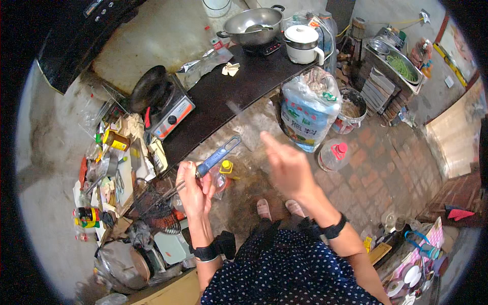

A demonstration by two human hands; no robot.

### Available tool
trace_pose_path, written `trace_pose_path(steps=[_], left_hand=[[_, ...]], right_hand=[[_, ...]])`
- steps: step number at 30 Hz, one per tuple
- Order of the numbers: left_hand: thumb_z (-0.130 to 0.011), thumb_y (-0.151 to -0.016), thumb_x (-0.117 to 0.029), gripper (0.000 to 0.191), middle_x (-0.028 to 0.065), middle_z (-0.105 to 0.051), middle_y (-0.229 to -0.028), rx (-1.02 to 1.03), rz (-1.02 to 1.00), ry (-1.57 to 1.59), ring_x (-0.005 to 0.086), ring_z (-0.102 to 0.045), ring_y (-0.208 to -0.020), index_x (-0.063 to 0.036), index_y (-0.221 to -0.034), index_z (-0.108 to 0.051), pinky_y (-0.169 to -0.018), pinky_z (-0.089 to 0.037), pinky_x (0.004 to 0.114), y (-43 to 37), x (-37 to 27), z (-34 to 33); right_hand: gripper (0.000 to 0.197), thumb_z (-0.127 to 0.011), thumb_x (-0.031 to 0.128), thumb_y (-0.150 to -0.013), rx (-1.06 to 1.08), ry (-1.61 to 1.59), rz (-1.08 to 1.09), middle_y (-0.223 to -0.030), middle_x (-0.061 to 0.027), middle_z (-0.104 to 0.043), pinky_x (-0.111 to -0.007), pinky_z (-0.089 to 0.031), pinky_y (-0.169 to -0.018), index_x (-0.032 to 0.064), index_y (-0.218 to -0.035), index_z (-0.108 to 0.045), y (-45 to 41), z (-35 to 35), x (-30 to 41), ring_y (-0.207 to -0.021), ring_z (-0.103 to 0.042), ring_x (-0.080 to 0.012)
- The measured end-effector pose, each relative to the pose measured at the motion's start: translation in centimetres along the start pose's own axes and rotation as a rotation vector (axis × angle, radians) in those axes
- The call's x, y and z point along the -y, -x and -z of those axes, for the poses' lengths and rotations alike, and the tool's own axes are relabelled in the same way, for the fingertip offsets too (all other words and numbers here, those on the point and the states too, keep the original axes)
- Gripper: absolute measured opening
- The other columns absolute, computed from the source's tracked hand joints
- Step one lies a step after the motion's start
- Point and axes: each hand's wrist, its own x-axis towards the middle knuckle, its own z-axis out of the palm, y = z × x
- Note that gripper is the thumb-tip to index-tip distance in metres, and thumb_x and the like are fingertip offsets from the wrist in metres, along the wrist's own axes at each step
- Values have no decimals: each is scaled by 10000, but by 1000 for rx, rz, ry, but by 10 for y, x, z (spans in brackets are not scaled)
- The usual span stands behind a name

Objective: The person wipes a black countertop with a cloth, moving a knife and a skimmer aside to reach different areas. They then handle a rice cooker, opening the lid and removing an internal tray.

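My left hand (194,190) is closed around a wire strainer near the base of its blue handle (215,158). The handle points up and away, and the dark mesh head (158,209) hangs low at the left, partly hidden by my wrist and clutter. My right hand (284,164) is blurred and touches nothing that I can see; a finger points up and left, and whether the others are closed is unclear. Beyond the hands runs a dark countertop (213,103) with a black wok (150,89) by a gas stove (173,118).
A steel wok (253,26) and a white lidded electric pot (303,44) stand at the counter's far end. On the floor are a full plastic sack (310,110), a bucket (352,110) and a large clear bottle (331,156). Jars and packets crowd the left (116,141).
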Motion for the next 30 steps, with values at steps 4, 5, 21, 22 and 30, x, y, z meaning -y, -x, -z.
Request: trace_pose_path(steps=[4, 5, 21, 22, 30], left_hand=[[-458, -874, -251, 183, 11, -398, -492, 22, 1, 16, 49, -282, -324, -98, -789, -404, -280, -218, 184, 2, 0, -7], [-460, -873, -250, 180, 12, -401, -493, 43, -12, 28, 49, -282, -323, -103, -788, -403, -279, -217, 185, 2, 2, -7], [-457, -858, -231, 155, 1, -407, -506, -300, 101, 64, 50, -276, -369, -100, -779, -434, -328, -190, 208, -2, 6, -14], [-462, -857, -232, 158, -5, -405, -512, -284, 111, 75, 53, -284, -371, -101, -771, -438, -332, -199, 208, -2, 6, -16], [-463, -851, -217, 150, -21, -380, -505, -306, 13, 18, 48, -294, -378, -119, -742, -434, -346, -202, 198, -3, 6, -23]], right_hand=[[283, -488, 31, -813, -88, -400, -125, -842, -212, -591, -359, -482, -616, -4, -1092, -511, 3, 22, 27, -710, -611, -292], [295, -490, 30, -810, -59, -396, -68, -877, -211, -585, -359, -484, -630, -13, -1101, -497, 6, 18, 31, -743, -612, -286], [406, -506, 67, -787, 190, -246, 169, -794, -178, -583, -369, -460, -568, 41, -1186, -435, 12, -27, 59, -677, -584, -304], [391, -504, 64, -783, 362, -142, 76, -814, -188, -583, -370, -464, -585, 45, -1170, -445, 5, -27, 66, -698, -587, -310], [311, -482, 170, -815, 105, -259, 189, -695, -171, -555, -395, -463, -442, 66, -1104, -433, -2, -39, 54, -572, -566, -334]])
